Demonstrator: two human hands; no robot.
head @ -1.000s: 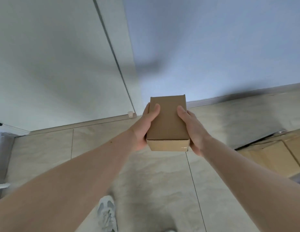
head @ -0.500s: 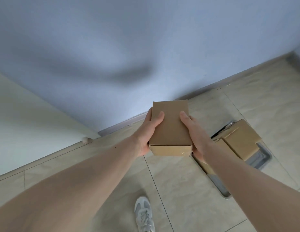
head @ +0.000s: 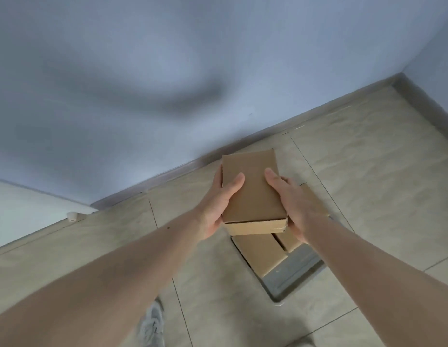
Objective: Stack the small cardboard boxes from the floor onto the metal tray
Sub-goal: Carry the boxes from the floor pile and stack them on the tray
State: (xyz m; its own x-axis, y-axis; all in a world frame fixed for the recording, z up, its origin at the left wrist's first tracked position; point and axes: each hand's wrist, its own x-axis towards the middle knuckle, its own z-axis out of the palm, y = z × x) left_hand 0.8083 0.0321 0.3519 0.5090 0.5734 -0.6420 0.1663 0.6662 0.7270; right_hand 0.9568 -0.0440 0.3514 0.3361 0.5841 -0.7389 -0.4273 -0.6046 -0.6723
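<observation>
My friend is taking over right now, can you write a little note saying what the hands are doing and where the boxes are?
Left hand and right hand: both hold one small brown cardboard box by its sides, in the air over the tray.
Flat grey metal tray: on the beige tiled floor, near the wall.
Done: brown cardboard boxes on the tray, at least two, partly hidden by the hands.
Left: lower the held box onto them and release the grip. No other boxes are in view.
</observation>
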